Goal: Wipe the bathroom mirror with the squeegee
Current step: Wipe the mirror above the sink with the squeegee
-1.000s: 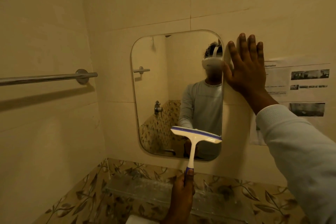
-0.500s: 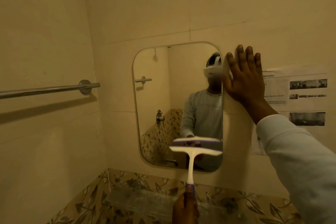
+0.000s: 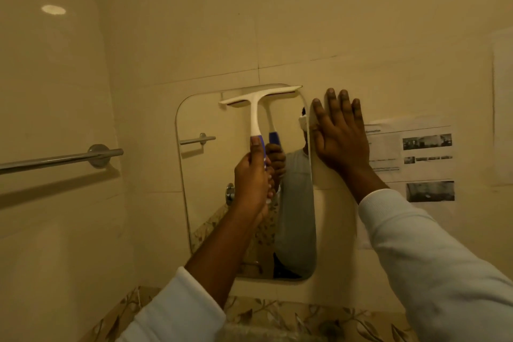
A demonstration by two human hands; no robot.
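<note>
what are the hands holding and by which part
The left hand grips the squeegee by the blue end of its handle; the right hand holds nothing, flat on the wall.

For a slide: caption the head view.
Left hand holds the squeegee at the mirror top; right hand rests flat on the wall beside it.

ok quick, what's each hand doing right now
Left hand: closed round the squeegee handle, blade at the top of the mirror.
Right hand: open, flat on the wall beside the mirror.
</note>
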